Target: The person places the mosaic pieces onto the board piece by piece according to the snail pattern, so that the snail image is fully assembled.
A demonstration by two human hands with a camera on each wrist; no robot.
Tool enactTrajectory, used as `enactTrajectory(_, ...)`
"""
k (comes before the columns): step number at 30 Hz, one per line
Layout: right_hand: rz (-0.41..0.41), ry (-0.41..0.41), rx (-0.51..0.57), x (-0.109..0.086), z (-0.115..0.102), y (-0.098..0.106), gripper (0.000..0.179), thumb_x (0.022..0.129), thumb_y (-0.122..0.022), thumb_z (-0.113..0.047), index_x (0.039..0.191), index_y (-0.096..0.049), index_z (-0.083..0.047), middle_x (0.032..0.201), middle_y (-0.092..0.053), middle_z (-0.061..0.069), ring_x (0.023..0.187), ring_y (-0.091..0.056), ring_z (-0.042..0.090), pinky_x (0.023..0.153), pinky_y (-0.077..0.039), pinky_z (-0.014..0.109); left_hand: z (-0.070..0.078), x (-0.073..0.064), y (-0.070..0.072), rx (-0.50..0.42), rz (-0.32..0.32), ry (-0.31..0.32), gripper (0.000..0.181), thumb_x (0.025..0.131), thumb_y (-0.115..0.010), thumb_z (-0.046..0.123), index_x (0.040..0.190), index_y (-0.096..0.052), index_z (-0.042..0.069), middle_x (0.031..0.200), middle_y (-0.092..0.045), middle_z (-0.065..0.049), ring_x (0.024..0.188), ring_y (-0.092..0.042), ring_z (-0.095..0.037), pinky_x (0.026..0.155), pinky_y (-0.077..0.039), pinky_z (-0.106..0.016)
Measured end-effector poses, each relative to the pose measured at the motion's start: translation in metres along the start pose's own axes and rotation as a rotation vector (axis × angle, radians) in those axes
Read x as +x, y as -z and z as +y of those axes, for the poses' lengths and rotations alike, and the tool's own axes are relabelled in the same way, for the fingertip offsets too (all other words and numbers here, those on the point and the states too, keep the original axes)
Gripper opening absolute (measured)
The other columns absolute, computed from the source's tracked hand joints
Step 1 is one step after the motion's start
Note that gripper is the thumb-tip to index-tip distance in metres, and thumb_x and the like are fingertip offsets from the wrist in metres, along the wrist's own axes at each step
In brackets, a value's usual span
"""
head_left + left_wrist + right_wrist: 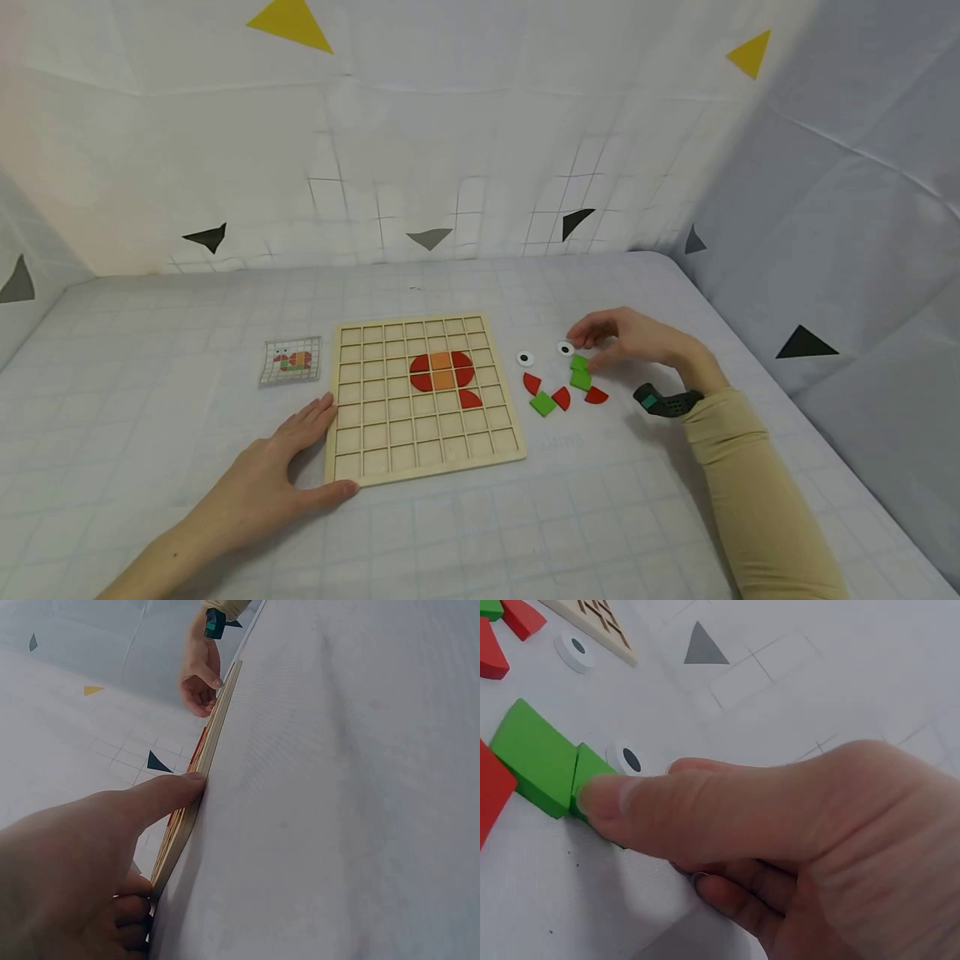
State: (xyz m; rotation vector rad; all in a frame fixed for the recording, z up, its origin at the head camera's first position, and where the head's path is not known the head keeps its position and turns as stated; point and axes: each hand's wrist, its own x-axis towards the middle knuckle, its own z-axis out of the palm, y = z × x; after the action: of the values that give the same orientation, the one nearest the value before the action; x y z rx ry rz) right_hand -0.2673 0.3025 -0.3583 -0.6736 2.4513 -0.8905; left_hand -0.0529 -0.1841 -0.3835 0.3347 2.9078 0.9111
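My left hand (pixel 258 479) steadies a wooden grid board (pixel 390 433), fingers spread along its left edge. The thumb (pixel 176 791) presses the near edge by the corner. On the board lie red rounded pieces (pixel 421 377), orange squares (pixel 443 379) and a red quarter piece (pixel 470 399). My right hand (pixel 626 337) is over the loose pieces to the right. Its thumb (pixel 645 814) overlaps the farther green square (pixel 592 766), which abuts another green square (pixel 536 757). The other fingers curl beside a white eye disc (pixel 566 349), apart from the thumb.
A pattern card (pixel 291 361) showing a coloured figure lies left of the board. Another eye disc (pixel 525 358), several red quarter pieces (pixel 561 399) and a third green square (pixel 543 404) lie between board and right hand. A white cloth wall (pixel 450 167) stands behind.
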Motion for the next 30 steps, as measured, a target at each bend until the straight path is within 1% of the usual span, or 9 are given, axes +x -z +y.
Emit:
enactTrajectory(3,-0.005,0.014,0.0,0.002,-0.001,-0.002,0.044,0.079,-0.085,-0.019,0.12,-0.069,-0.016,0.109,-0.068,0.005,0.102,-0.059,0.025,0.091,-0.051,0.031,0.0,0.0,0.0,0.002,-0.002,0.004,0.102,0.076,-0.069,0.073,0.154,-0.04,0.014,0.162,-0.033,0.0,0.149,-0.03,-0.035,0.11,-0.033,-0.065)
enactTrajectory(6,0.011,0.021,-0.009,0.004,-0.001,-0.004,0.042,0.08,-0.084,-0.017,0.119,-0.069,-0.016,0.107,-0.068,0.004,0.099,-0.059,0.024,0.088,-0.051,0.03,0.0,0.0,0.0,0.006,-0.002,0.005,0.102,0.076,-0.069,0.074,0.154,-0.04,0.015,0.163,-0.033,0.0,0.148,-0.03,-0.036,0.109,-0.033,-0.067)
enactTrajectory(12,0.095,0.02,-0.029,0.008,-0.002,-0.008,0.036,0.084,-0.079,-0.011,0.118,-0.071,-0.016,0.109,-0.07,0.001,0.1,-0.06,0.023,0.09,-0.051,0.032,0.0,0.0,0.0,0.014,0.005,-0.003,0.101,0.076,-0.069,0.073,0.155,-0.039,0.017,0.162,-0.033,0.0,0.148,-0.031,-0.036,0.107,-0.034,-0.068)
enactTrajectory(14,0.125,0.024,-0.033,0.008,-0.002,-0.009,0.036,0.084,-0.078,-0.009,0.119,-0.071,-0.015,0.11,-0.071,0.001,0.101,-0.06,0.023,0.092,-0.051,0.034,0.0,0.0,0.0,0.013,0.005,-0.002,0.101,0.076,-0.069,0.073,0.155,-0.039,0.018,0.162,-0.033,0.0,0.148,-0.031,-0.036,0.107,-0.034,-0.068)
enactTrajectory(20,0.198,0.049,-0.026,0.011,-0.001,-0.012,0.038,0.082,-0.082,-0.01,0.118,-0.071,-0.012,0.11,-0.073,0.004,0.103,-0.063,0.023,0.095,-0.051,0.04,0.0,0.0,0.0,0.013,0.004,0.004,0.101,0.076,-0.068,0.075,0.155,-0.038,0.019,0.163,-0.033,0.001,0.148,-0.031,-0.035,0.107,-0.035,-0.066)
enactTrajectory(25,0.237,0.021,-0.024,0.014,0.002,-0.014,0.039,0.081,-0.084,-0.014,0.117,-0.07,-0.013,0.107,-0.073,0.003,0.1,-0.064,0.021,0.092,-0.053,0.033,0.001,0.0,0.0,0.019,0.006,0.003,0.102,0.076,-0.068,0.075,0.155,-0.039,0.018,0.162,-0.033,0.0,0.148,-0.032,-0.035,0.107,-0.036,-0.067)
enactTrajectory(30,0.251,-0.004,-0.028,0.015,0.004,-0.015,0.039,0.081,-0.084,-0.017,0.117,-0.071,-0.014,0.106,-0.073,0.002,0.097,-0.064,0.021,0.086,-0.053,0.029,0.002,0.0,0.001,0.019,0.006,0.004,0.101,0.076,-0.069,0.074,0.154,-0.04,0.017,0.162,-0.034,-0.001,0.147,-0.032,-0.036,0.107,-0.036,-0.066)
